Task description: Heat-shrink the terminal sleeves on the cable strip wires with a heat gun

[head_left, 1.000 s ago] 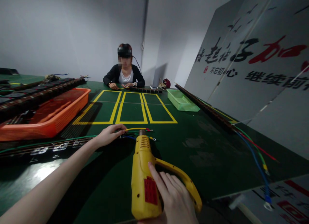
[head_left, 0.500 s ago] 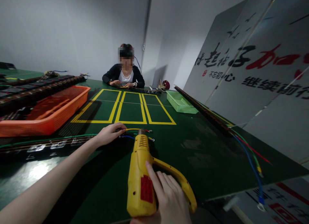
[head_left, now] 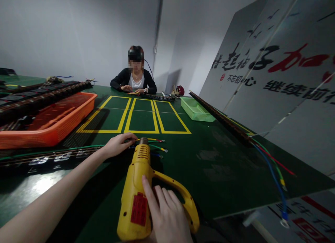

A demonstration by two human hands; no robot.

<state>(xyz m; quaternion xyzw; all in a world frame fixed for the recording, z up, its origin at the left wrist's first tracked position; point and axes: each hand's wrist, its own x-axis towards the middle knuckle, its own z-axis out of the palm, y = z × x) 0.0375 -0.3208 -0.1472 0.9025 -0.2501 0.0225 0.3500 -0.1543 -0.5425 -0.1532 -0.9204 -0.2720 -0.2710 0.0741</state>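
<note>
A yellow heat gun (head_left: 136,190) with a red label is gripped in my right hand (head_left: 167,213), the index finger lying along its body. Its metal nozzle (head_left: 143,141) points away from me, close to the ends of several coloured wires (head_left: 154,147). These end in small ring terminals. My left hand (head_left: 121,144) pinches the wires just left of the nozzle. Leftward from there runs a long dark strip assembly (head_left: 60,157) with shiny metal parts and a green wire along it, partly hidden by my left forearm.
An orange basket (head_left: 75,112) with similar dark strips (head_left: 42,96) on it stands at left. Yellow taped rectangles (head_left: 142,132) mark the green table. At right are a green basket (head_left: 196,108) and another strip (head_left: 220,117) with loose wires (head_left: 273,166). A person (head_left: 134,79) sits opposite.
The heat gun and my right hand have shifted left, the nozzle now nearer my left hand. More of the green and blue wire ends shows. My left hand has hardly moved.
</note>
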